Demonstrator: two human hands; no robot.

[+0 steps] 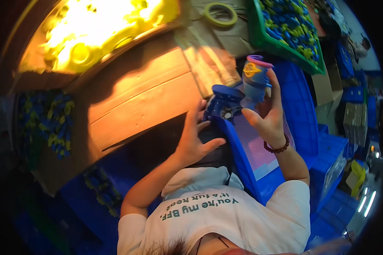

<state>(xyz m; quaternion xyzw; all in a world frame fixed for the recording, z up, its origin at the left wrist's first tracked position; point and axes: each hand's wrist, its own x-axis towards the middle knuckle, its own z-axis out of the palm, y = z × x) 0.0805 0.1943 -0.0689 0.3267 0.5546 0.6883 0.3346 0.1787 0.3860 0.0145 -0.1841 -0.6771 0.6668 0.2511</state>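
Observation:
My right hand (268,121) is closed around a translucent blue plastic cup-like toy (254,83) with a pink ring on top and a yellow ornament on its side. Against its left side sits a dark blue plastic part (224,102) with a round flat end and a small pale round piece low down; I cannot tell whether the two are joined. My left hand (191,142) is beside the dark blue part, fingers stretched and thumb held wide apart. Its fingertips come up to the part's left edge, and whether they touch is unclear.
Brightly lit yellow plastic parts (81,53) fill a box at the far left, behind a cardboard surface (144,89). A tape roll (220,15) lies at the back. A green crate (259,32) holds blue and yellow pieces. A blue bin (300,97) stands at my right.

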